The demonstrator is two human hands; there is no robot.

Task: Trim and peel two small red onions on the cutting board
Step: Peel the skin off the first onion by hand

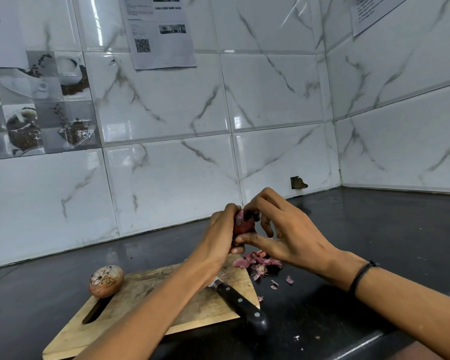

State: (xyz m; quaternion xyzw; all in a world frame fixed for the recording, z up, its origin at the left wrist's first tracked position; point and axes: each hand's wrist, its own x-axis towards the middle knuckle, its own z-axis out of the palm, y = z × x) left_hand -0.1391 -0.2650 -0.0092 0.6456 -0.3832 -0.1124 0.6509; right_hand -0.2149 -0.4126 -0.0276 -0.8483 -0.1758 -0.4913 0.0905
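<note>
My left hand grips a small red onion in the air above the far end of the wooden cutting board. The fingertips of my right hand pinch at the onion's top and its thumb lies under the onion. A second onion in its dry papery skin sits at the board's left end, beside the handle slot. A black-handled knife lies on the board's right edge, its blade hidden under my left forearm. Pink onion peels are heaped just off the board's far right corner.
The board lies on a dark countertop that runs into a corner of white marble-look tiled walls. A few peel scraps are scattered on the counter to the right of the board. Printed sheets hang on the wall.
</note>
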